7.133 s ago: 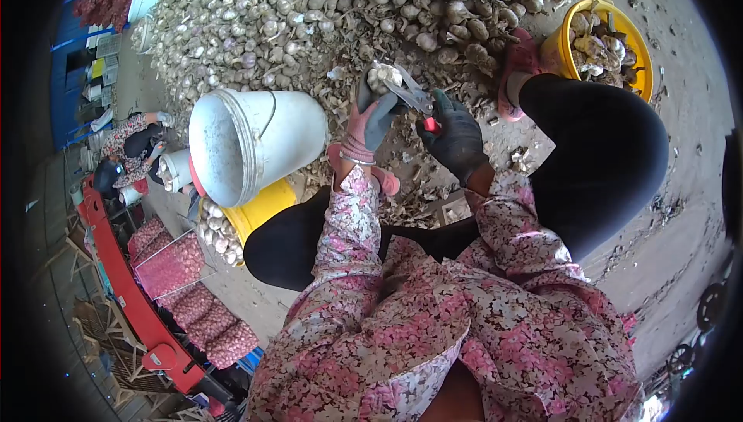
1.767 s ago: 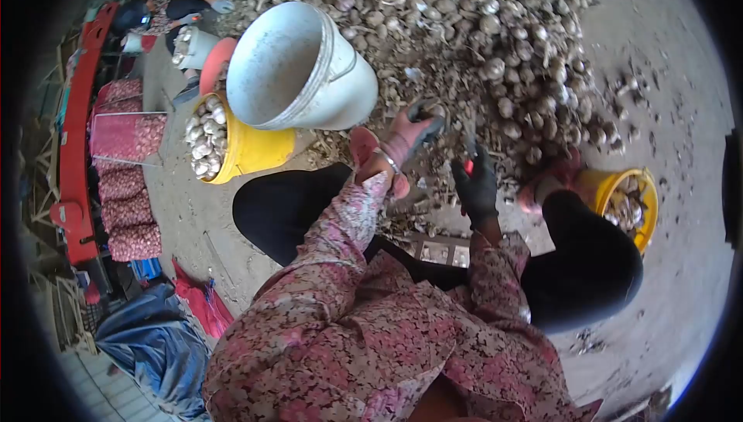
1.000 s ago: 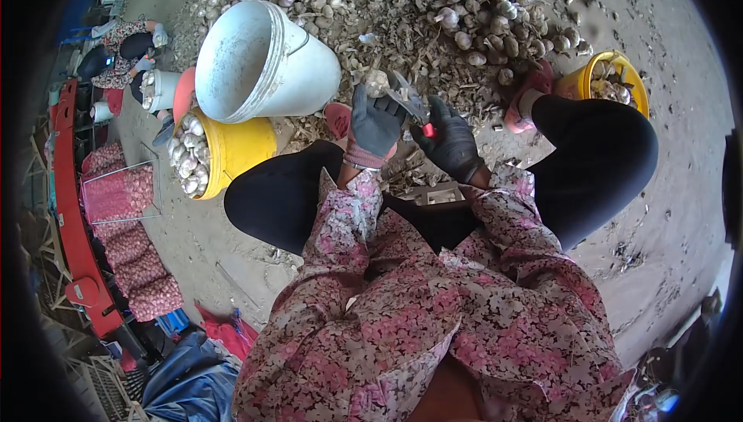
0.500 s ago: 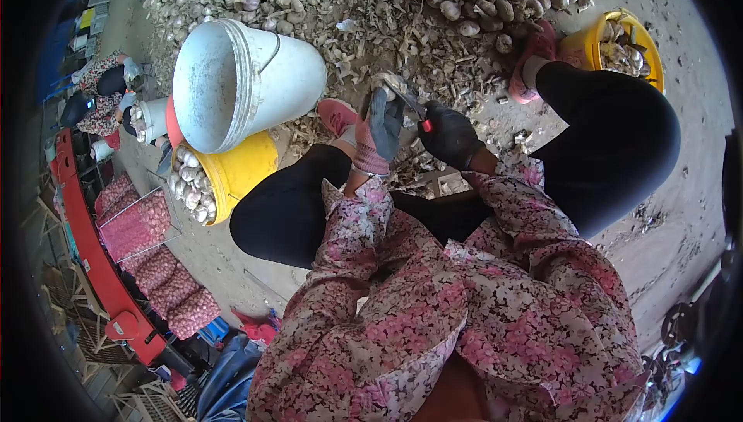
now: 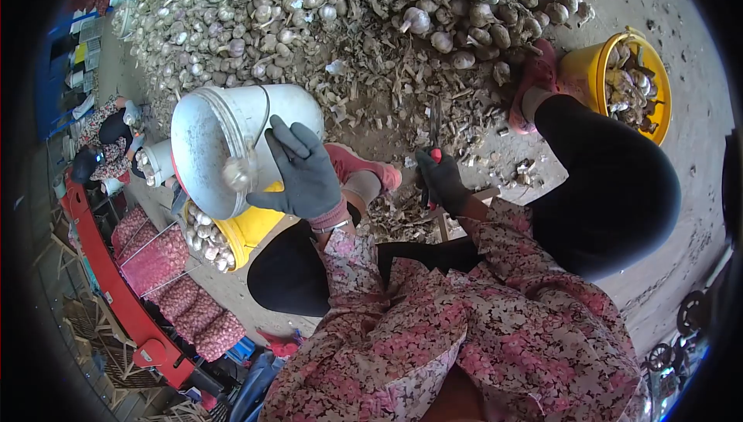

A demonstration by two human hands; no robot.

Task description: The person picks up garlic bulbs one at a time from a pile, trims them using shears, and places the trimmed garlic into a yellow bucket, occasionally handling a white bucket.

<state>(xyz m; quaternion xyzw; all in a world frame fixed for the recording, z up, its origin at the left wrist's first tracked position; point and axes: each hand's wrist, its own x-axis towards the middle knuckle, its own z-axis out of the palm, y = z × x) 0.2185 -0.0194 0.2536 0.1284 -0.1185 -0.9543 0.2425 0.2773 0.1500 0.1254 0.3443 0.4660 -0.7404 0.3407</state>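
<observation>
My left hand (image 5: 303,174), in a grey-palmed glove, is spread open beside the white bucket (image 5: 290,112), which lies tilted with its mouth to the left. Just off the fingertips a blurred garlic bulb (image 5: 237,174) shows in front of the bucket's mouth, apart from the hand. My right hand (image 5: 446,182), in a dark glove, is closed round red-handled shears (image 5: 435,124), their dark blades pointing away from me over the littered ground. Beneath the white bucket stands a yellow bucket (image 5: 251,228) holding trimmed garlic bulbs.
A large heap of garlic (image 5: 255,20) spreads ahead, with dry stalk scraps nearer. At right stands a yellow bucket (image 5: 592,74) of garlic and scraps. To the left are another person (image 5: 108,140), a red metal beam (image 5: 116,283) and filled pink mesh sacks (image 5: 166,267).
My left hand has moved left from the shears to the white bucket and opened, letting go of the garlic bulb. My right hand has dropped slightly toward me, still holding the shears.
</observation>
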